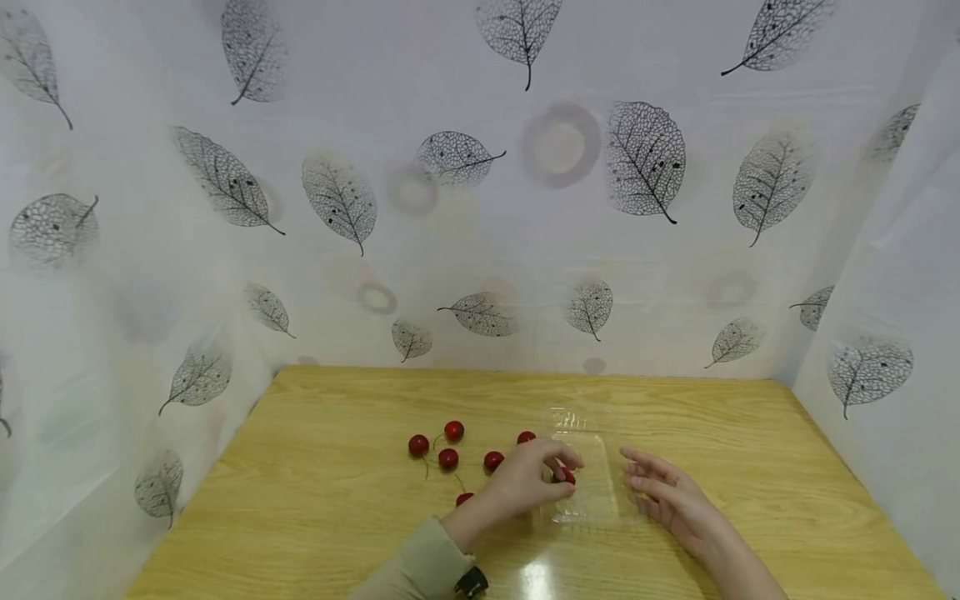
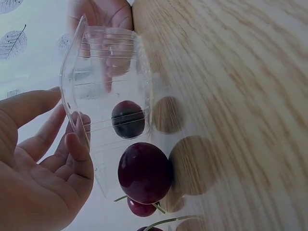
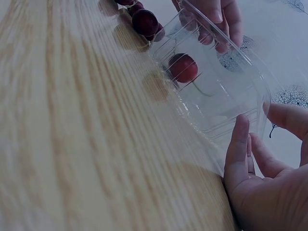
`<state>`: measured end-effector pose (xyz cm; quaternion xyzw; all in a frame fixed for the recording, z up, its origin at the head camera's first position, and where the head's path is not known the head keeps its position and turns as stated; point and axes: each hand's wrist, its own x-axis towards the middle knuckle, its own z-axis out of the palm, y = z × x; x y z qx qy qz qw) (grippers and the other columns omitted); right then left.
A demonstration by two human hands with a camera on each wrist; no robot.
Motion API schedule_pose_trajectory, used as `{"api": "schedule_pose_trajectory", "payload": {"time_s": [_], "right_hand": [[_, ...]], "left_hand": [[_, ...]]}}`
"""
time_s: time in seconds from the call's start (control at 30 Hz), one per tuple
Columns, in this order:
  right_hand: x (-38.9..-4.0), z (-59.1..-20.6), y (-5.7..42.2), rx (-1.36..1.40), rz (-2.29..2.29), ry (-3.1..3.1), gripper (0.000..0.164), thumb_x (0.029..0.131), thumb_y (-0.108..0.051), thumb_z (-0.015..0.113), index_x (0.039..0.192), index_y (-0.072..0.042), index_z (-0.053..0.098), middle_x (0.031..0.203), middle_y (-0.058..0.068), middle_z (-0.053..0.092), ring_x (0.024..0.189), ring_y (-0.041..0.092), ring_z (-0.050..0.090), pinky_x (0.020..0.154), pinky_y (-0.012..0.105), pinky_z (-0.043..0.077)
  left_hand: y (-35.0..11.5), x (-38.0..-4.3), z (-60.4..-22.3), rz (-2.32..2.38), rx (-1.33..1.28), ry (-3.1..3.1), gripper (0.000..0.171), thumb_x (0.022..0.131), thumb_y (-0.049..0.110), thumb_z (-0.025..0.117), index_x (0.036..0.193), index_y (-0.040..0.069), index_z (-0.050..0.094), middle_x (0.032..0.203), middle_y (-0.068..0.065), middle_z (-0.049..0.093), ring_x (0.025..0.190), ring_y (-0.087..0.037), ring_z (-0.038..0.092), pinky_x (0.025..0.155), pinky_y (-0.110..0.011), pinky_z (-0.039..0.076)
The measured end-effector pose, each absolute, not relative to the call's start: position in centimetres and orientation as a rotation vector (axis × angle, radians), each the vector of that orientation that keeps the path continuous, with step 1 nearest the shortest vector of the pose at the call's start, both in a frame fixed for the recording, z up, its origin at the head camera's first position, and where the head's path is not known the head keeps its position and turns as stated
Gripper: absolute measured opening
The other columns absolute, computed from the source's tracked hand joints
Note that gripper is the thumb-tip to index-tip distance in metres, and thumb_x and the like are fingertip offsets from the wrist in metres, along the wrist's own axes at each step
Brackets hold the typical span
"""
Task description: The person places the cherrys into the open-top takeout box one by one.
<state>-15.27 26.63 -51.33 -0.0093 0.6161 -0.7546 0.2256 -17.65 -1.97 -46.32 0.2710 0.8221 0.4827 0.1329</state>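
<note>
A clear plastic container (image 1: 600,500) stands on the table between the two hands. One dark red cherry (image 3: 183,68) lies inside it, its thin stem visible in the right wrist view. The left hand (image 1: 521,479) is over the container's left side, fingers loosely bent at the rim; the left wrist view shows that cherry (image 2: 128,120) apart from the fingers. Beside the container's right wall is the right hand (image 1: 678,504), fingers extended, its fingertips close to the rim; whether they touch it is hard to tell. Neither hand holds anything.
Several loose cherries (image 1: 447,458) lie on the wooden table (image 1: 337,517) left of the container, some with green stems. One cherry (image 2: 145,173) sits just outside the container wall. A leaf-patterned white curtain (image 1: 450,233) surrounds the table at the back and sides.
</note>
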Motion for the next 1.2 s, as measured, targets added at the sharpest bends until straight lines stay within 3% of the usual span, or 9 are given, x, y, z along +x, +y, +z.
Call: {"api": "schedule_pose_trajectory", "payload": {"time_s": [0.37, 0.7, 1.2], "right_hand": [[-15.2, -51.4, 26.6, -0.018, -2.068, 1.727, 0.037, 0.11, -0.009, 0.053, 0.131, -0.038, 0.065, 0.128, -0.015, 0.06, 0.116, -0.001, 0.064, 0.097, 0.02, 0.057], [-15.2, -51.3, 26.6, -0.027, -2.074, 1.71, 0.037, 0.11, -0.01, 0.053, 0.132, -0.037, 0.064, 0.128, -0.014, 0.059, 0.116, 0.0, 0.063, 0.097, 0.019, 0.056], [-15.2, -51.2, 26.7, -0.012, -2.073, 1.714, 0.037, 0.11, -0.01, 0.054, 0.129, -0.039, 0.065, 0.128, -0.012, 0.058, 0.115, 0.001, 0.063, 0.095, 0.019, 0.057]], "left_hand": [[-2.4, -18.0, -46.2, 1.47, 0.779, 2.378, 0.021, 0.094, 0.0, 0.078, 0.114, 0.002, 0.076, 0.118, -0.016, 0.076, 0.087, 0.0, 0.064, 0.072, -0.015, 0.054], [-4.2, -18.5, -45.9, 1.473, 0.734, 2.458, 0.021, 0.096, 0.004, 0.075, 0.117, 0.005, 0.075, 0.118, -0.015, 0.076, 0.092, -0.007, 0.066, 0.082, -0.018, 0.054], [-7.8, -19.2, -45.3, 1.481, 0.654, 2.571, 0.021, 0.098, 0.006, 0.074, 0.119, 0.007, 0.075, 0.118, -0.008, 0.076, 0.099, -0.019, 0.07, 0.079, -0.023, 0.057]]}}
